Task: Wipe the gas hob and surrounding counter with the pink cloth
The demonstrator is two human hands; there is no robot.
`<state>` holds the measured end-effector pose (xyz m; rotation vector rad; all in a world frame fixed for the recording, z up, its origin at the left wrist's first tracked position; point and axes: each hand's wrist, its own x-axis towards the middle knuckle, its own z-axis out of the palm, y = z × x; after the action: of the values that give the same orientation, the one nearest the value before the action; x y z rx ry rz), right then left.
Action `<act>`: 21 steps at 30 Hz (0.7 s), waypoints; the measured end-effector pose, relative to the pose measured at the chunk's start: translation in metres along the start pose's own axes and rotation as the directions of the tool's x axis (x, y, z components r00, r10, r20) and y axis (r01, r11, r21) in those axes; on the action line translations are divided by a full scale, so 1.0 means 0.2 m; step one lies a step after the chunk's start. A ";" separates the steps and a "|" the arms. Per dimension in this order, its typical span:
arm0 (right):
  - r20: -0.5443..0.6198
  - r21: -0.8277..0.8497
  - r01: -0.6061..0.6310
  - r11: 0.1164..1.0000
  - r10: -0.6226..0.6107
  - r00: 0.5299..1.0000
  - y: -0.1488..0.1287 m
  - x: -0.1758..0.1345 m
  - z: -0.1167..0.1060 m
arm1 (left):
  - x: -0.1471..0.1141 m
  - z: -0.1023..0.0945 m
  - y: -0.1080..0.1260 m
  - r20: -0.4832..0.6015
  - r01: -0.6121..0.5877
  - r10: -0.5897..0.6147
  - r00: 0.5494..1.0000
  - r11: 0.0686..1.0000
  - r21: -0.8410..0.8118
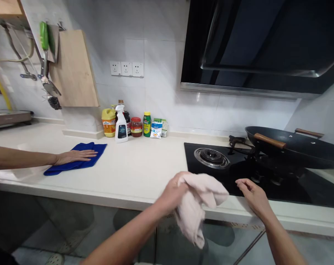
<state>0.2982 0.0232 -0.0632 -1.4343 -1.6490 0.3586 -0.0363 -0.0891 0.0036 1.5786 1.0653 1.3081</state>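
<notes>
**Pale cloth hangs from left hand at counter's edge**

Nearest the camera, the left hand clenches the bunched pale cloth, its blurred folds drooping in front of the counter's edge. Far to the left of that grip, a co-worker's hand lies flat on a blue cloth spread across the white countertop. Beyond the grip and to its left, a white spray bottle stands before a row of containers that includes 1 red-lidded jar and 1 green bottle. Just right of the cloth, the right hand is curled narrow by the front of the black hob; whether it holds anything cannot be told. Farther right sits a wok with 2 wooden handles.

The step in hand appears to be arranging the cloth in the air; the next move would seem to call for the right hand to steady a loose fold.
</notes>
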 end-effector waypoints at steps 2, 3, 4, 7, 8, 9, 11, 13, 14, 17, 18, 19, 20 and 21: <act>-0.014 0.005 0.009 1.000 -0.009 1.000 0.00 -0.01 0.00 | 0.07 -0.14 0.01 -0.002 0.166 -0.167 0.986 0.982 -0.086; -0.024 0.008 0.012 1.000 -0.011 1.000 0.00 -0.02 0.01 | 0.10 -0.23 0.01 -0.016 0.206 -0.207 0.978 0.977 -0.044; -0.035 0.009 0.009 1.000 -0.008 0.999 0.01 -0.02 0.00 | 0.12 -0.33 0.01 -0.081 0.221 -0.215 0.973 0.973 0.072; -0.057 0.023 -0.012 1.000 0.013 0.998 0.04 -0.03 0.00 | 0.15 -0.59 0.00 -0.317 0.273 -0.153 0.936 0.884 0.380; -0.057 0.033 -0.018 0.999 0.020 0.998 0.05 -0.03 0.01 | 0.14 -0.65 0.01 -0.369 0.285 -0.126 0.921 0.864 0.416; -0.056 0.045 -0.024 0.999 0.026 0.998 0.06 -0.03 0.01 | 0.13 -0.68 0.02 -0.394 0.280 -0.096 0.914 0.852 0.442; -0.054 0.071 -0.032 0.997 0.036 0.998 0.07 -0.03 0.01 | 0.10 -0.68 0.03 -0.331 0.211 -0.017 0.944 0.800 0.562; -0.055 0.082 -0.043 0.996 0.047 0.997 0.07 -0.03 0.01 | 0.08 -0.59 0.03 -0.136 0.105 -0.008 0.991 0.681 0.725; -0.056 0.083 -0.047 0.995 0.052 0.997 0.07 -0.03 0.01 | 0.07 -0.53 0.02 -0.031 0.053 -0.047 0.998 0.601 0.798; -0.053 0.061 -0.057 0.996 0.061 0.997 0.05 -0.04 0.00 | 0.08 -0.37 -0.02 0.110 -0.035 -0.176 0.978 0.381 0.924; -0.051 0.053 -0.059 0.997 0.062 0.997 0.05 -0.04 0.00 | 0.10 -0.35 -0.04 0.114 -0.045 -0.191 0.975 0.332 0.942; -0.050 0.047 -0.059 0.997 0.062 0.997 0.05 -0.04 0.00 | 0.12 -0.34 -0.06 0.109 -0.045 -0.199 0.974 0.299 0.953; -0.047 0.046 -0.055 0.997 0.057 0.997 0.06 -0.04 0.00 | 0.14 -0.35 -0.08 0.094 -0.034 -0.203 0.975 0.281 0.959; -0.044 0.050 -0.050 0.998 0.052 0.998 0.07 -0.04 0.00 | 0.16 -0.37 -0.10 0.070 -0.011 -0.206 0.976 0.277 0.961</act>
<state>0.3071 0.0197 -0.0760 -1.4398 -1.5596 0.3895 -0.1082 -0.0485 0.0055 2.3589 2.0098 0.2406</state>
